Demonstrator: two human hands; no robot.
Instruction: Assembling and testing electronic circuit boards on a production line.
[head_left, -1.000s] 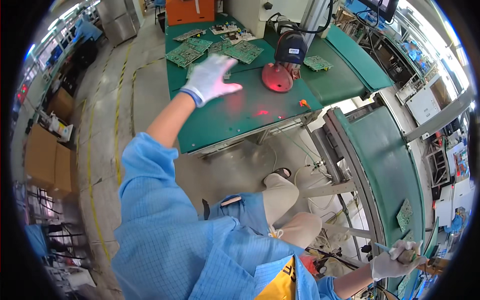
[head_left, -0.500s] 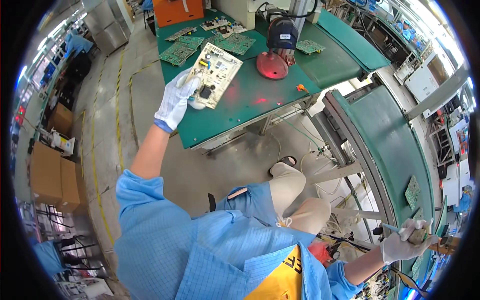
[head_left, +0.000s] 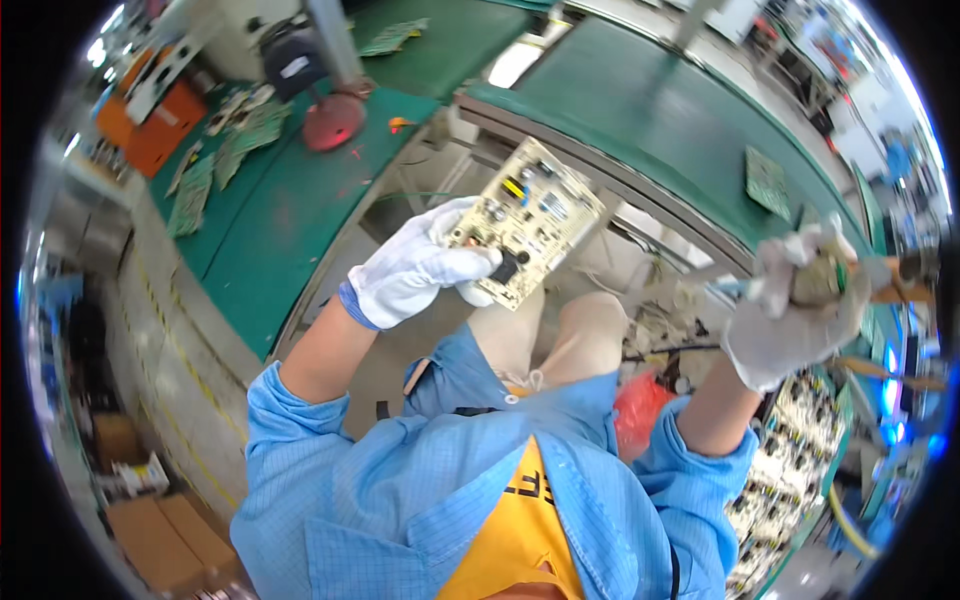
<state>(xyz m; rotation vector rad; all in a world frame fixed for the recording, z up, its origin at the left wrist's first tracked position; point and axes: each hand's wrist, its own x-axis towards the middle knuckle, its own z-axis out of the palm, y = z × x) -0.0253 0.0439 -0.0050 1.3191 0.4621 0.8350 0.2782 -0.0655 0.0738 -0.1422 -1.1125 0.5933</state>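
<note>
"Step in hand?"
"Looks like holding up the circuit board point(head_left: 533, 222). Left hand point(head_left: 425, 262) closed on its lower-left end, thumb on top, other fingers mostly hidden. Board in mid-air, between table point(head_left: 290, 215) and belt point(head_left: 640, 110)."
"Right hand point(head_left: 795, 315)?"
"Fingers curled round a roundish dull thing point(head_left: 820, 280); kind unclear."
"Next move calls for?"
"A steady edge grip, I judge."
"Lie of it?"
"Parts face up; long axis lower left to upper right, free end towards belt."
</note>
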